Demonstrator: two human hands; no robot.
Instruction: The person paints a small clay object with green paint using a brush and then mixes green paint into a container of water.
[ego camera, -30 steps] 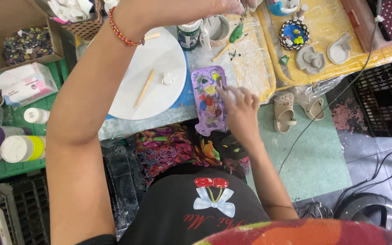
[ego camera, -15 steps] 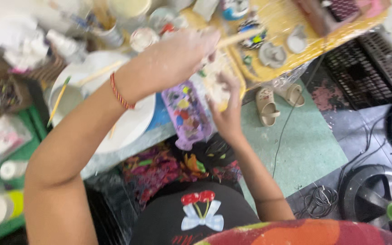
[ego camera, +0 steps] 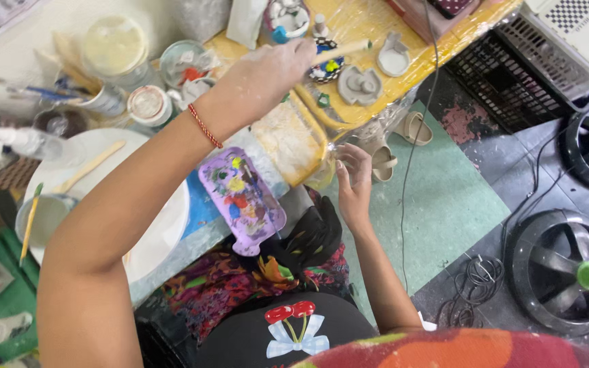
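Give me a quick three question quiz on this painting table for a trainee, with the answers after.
1. True or false: the left hand holds a wooden stick over the yellow board.
2. Which colour is the paint palette at the table edge? A green, B purple, C black.
3. Fill in: the right hand is open beside the ___ tray.

Key: 1 true; 2 B; 3 cream.

Bright, even overhead light, soft weak shadows. Glare on the yellow plastic sheet [ego camera: 376, 27] and white plate [ego camera: 158, 232]. Slight motion blur; wide-angle stretch at the edges.
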